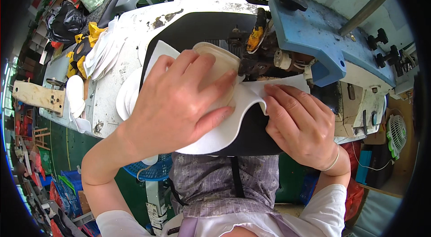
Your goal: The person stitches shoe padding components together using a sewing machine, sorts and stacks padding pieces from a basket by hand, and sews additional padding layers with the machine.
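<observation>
**Both hands flat on white piece at sewing machine head**

Left hand [179, 107] spread open, palm down, pressing a beige padded oval insert [220, 64] onto a white curved felt-like fabric piece [233, 122]. Not gripping, just pinning; probably to keep the two layers aligned.

Right hand [298, 125] also open and flat, fingers extended, holding down the white piece's narrow end just below the grimy metal sewing machine head [262, 55]. Looks like tensioning, so the fabric lies smooth there.

Work sits on a black mat [197, 28] on the worn white desk [112, 93], directly in front of the machine head, insert's far edge almost touching it. Needle contact cannot be made out.

Left of the machine head: stack of white cut pieces [105, 51] at the desk edge, more white ovals [75, 93] further left, within reach of the left hand. Blue metal machine arm [323, 42] right of the head. Blue plastic basket [152, 169] below the desk edge, near the left forearm.
</observation>
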Demonstrator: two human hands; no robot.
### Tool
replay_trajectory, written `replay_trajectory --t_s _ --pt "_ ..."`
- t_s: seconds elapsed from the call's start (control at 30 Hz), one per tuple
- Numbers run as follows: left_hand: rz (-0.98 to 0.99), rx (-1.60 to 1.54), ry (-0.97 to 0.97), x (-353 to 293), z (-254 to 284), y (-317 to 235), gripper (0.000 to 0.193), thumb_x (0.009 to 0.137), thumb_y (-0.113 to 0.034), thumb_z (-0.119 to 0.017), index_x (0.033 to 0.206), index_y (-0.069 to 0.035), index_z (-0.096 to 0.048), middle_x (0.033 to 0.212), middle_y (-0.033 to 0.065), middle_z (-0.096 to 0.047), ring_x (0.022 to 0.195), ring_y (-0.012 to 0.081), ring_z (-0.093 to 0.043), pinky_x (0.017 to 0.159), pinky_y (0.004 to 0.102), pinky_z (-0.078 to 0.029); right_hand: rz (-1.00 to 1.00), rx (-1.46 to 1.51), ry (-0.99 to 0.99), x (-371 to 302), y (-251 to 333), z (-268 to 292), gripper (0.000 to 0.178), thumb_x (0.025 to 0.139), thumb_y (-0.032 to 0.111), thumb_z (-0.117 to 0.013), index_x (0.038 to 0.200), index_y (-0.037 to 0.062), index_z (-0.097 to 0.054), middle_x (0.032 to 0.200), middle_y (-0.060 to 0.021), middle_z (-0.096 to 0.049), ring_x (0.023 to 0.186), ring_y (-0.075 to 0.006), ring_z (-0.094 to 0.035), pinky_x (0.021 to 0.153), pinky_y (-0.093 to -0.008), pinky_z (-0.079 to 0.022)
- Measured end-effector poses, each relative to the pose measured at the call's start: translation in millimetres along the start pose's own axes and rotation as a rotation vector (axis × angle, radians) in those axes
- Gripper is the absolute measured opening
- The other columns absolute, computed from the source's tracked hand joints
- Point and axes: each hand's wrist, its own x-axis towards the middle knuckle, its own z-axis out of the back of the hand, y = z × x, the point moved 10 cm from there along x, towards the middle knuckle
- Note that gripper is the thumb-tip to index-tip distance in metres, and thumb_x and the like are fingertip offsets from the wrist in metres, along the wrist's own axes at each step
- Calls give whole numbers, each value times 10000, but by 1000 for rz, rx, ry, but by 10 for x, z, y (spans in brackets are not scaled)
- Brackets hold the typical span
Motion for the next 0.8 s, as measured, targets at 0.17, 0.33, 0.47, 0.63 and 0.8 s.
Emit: replay_trajectory --t_s 0.17,0.33,0.47,0.63,0.8 --pt "8 95 -47 -84 0 -143 655 784 -431 -766 1325 -80 -648 1256 209 -585 1140 393 -560 926 475 -441 -19 -45 2 -31 -68 41 340 729 88 -729 1043 -27 -671 1042 -156 -709 927 -273 -714 739 -350 -586" --pt "28 88 -56 -87 -2 -248 871 729 -600 -781 1348 -11 -607 1304 249 -563 1164 419 -550 951 507 -427 -47 -49 1 -54 -106 47 351 723 78 -727 1052 -30 -669 1033 -152 -707 921 -278 -719 736 -352 -586" --pt "50 114 -51 -108 -32 -267 954 701 -637 -786 1346 37 -586 1320 261 -553 1176 427 -545 966 518 -417 -75 -50 -26 -43 -88 80 353 714 42 -717 1057 -25 -674 1006 -136 -711 893 -266 -724 729 -348 -588" --pt "72 96 -37 -67 -60 -216 809 737 -442 -786 1339 60 -584 1324 266 -554 1212 423 -539 1007 523 -413 -108 26 -64 -4 -109 118 364 709 -32 -702 1072 -30 -684 993 -130 -722 844 -271 -724 712 -351 -586" --pt "-38 152 -101 -46 -84 -31 531 806 -39 -618 1328 55 -599 1292 253 -615 1254 393 -579 1103 493 -443 -107 258 -52 83 1 125 340 735 -78 -719 1073 -37 -713 990 -149 -745 854 -287 -737 731 -342 -601"
